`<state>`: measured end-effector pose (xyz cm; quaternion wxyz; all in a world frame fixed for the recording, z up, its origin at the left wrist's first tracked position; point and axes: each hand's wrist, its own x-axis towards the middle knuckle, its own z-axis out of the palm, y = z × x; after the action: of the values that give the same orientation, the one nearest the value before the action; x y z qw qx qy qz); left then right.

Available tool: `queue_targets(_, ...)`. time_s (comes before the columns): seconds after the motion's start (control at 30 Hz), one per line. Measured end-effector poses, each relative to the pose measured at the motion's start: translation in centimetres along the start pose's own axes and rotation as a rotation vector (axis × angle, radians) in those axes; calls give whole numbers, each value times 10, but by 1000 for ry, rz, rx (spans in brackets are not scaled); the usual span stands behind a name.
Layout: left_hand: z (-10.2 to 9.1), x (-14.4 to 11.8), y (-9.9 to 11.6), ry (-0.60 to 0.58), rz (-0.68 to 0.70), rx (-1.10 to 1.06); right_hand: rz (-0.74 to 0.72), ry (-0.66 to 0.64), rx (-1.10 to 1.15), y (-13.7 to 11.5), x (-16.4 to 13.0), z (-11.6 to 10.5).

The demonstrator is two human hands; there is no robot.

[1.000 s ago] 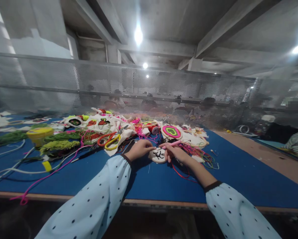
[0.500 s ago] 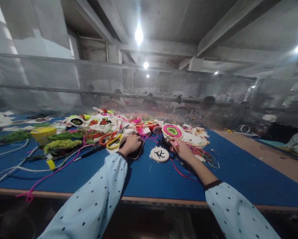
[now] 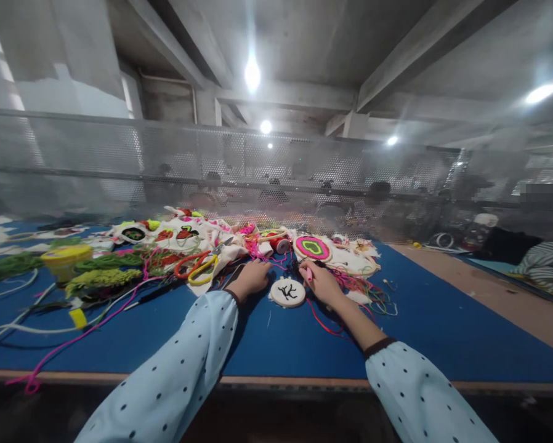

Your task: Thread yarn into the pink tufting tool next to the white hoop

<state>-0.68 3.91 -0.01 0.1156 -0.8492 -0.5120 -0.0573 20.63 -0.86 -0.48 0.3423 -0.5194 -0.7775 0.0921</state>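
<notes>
A small round embroidery hoop (image 3: 288, 292) lies on the blue table, its white cloth bearing black stitched lines. Just left of the hoop and apart from it is my left hand (image 3: 251, 279), fingers curled together; what they hold, if anything, is hidden. My right hand (image 3: 323, 286) is closed round a pink pen-shaped tool (image 3: 309, 274), to the hoop's upper right. Dark thread (image 3: 297, 268) bunches by its fingertips. A red strand (image 3: 323, 325) trails below that hand. Scissors with orange and yellow handles (image 3: 197, 269) rest left of my left hand.
Behind my hands are heaped embroidered cloths (image 3: 197, 231), a larger hoop with pink and green stitching (image 3: 312, 248) and a red spool (image 3: 282, 246). Green yarn (image 3: 103, 282) and a yellow-lidded tub (image 3: 66, 261) stand left. A perforated metal screen (image 3: 258, 178) closes the back.
My left hand has moved off to the right, toward the hoop; the dark phone-like slab under it no longer shows. My right hand still grips the pink tool. The whole view has shifted slightly.
</notes>
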Motion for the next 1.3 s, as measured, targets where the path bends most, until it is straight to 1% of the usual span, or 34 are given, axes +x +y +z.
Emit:
queue_targets(0.07,-4,15,5,-35,-49,18,12,-4,2,6,-1,-3)
queue_targets(0.13,-4,28,11,-41,-168,-2,23,6,0,11,-2,-7)
queue_targets(0.2,2,35,15,10,-280,-39,28,41,-4,15,-1,-11)
queue_targets(0.23,7,36,17,39,-302,-45,30,57,-5,16,-1,-12)
queue_targets(0.3,15,33,17,81,-270,-36,34,68,-6,16,0,-14)
queue_targets(0.37,20,27,16,89,-172,-21,36,61,-9,15,0,-15)
queue_targets(0.43,20,23,14,82,-96,-36,31,55,-13,14,-1,-15)
queue_targets(0.53,19,22,12,65,-54,-62,11,45,-2,13,-2,-14)
queue_targets(0.73,25,27,12,17,-21,-71,-3,30,17,14,0,-14)
queue_targets(0.93,28,28,14,-15,0,-66,-2,7,-23,7,-2,-16)
queue_targets(1.17,28,29,13,-20,-27,-107,-18,-26,-9,8,-2,-14)
queue_targets(1.3,29,31,11,-38,-55,-115,-46,-87,1,7,-1,-11)
